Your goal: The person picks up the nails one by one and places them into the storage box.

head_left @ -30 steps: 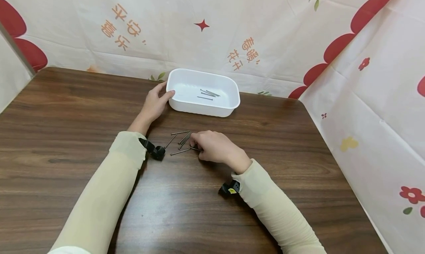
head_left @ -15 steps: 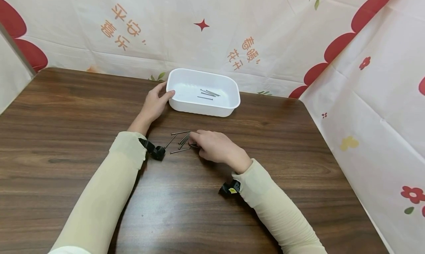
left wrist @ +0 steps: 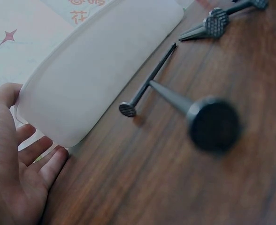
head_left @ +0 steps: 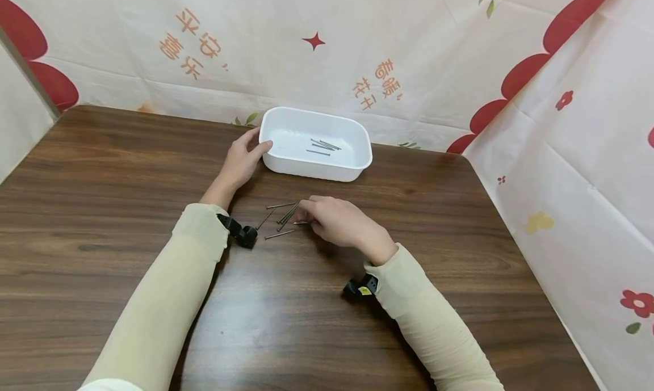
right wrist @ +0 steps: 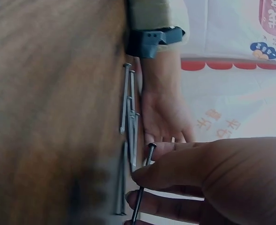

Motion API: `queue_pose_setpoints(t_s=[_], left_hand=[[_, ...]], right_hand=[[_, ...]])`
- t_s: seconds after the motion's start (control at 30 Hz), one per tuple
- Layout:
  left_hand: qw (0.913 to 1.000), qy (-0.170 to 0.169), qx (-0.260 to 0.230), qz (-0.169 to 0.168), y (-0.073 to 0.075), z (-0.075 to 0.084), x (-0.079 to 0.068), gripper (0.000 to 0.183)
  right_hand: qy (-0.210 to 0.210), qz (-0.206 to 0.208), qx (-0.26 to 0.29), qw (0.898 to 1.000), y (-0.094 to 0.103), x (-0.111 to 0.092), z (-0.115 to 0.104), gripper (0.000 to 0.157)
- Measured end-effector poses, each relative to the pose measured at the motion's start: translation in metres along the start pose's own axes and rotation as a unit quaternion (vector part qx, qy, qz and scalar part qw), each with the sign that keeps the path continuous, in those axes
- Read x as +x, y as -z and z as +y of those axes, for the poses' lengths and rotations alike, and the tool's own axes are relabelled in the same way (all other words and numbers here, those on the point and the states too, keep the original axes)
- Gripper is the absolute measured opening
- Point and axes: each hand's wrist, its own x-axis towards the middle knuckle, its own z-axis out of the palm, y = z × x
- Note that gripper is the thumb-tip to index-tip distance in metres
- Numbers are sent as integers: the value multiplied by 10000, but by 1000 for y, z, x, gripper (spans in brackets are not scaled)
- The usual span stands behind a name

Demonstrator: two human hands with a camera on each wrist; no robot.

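Note:
At the far side of the table, my left hand (head_left: 239, 163) grips the left end of a white plastic box (head_left: 311, 169), thumb over its rim. Several nails (head_left: 318, 152) lie on the box's floor. My right hand (head_left: 338, 221) is close over the table, just right of a small group of loose nails (head_left: 279, 235). One nail (right wrist: 149, 155) is pinched between its thumb and fingers, head sticking out past the thumb in the right wrist view. In the left wrist view, a loose nail (left wrist: 145, 91) lies beside the box, and a nearer nail's head (left wrist: 214, 124) looms blurred.
The brown wood-grain table (head_left: 286, 323) ends at the back against a white printed cloth (head_left: 255, 50), which also hangs along the right side. Each wrist wears a black camera, the left one (head_left: 247, 236) close beside the loose nails.
My right hand has come up slightly off the table with a nail pinched in it. The left hand has kept its grip on the box. The head view has shifted a little.

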Motion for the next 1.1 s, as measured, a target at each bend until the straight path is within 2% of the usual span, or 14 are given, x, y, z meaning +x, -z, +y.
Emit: queue_pose_setpoints(t_s=[0.2,0.43,0.57,0.73,1.1], left_hand=[[9999,-15,-101,14,-1,0,-1,67],[9999,-14,-141,-14,-2,1,-2,67],[9999,-12,-111,-2,-1,1,-1,67],[9999,-5,-131,13,0,0,1,67],[9998,-57,-182,5,-1,-2,2,66]], right_hand=[[73,110,214,9997,17,6,8,24],[282,386,611,9970,42,21,29,20],[104,423,729,9964,58,31,44,20],[-117,265,734,9969,74,45,61,20],[-505,33,492,9975,91,75,93,21]])
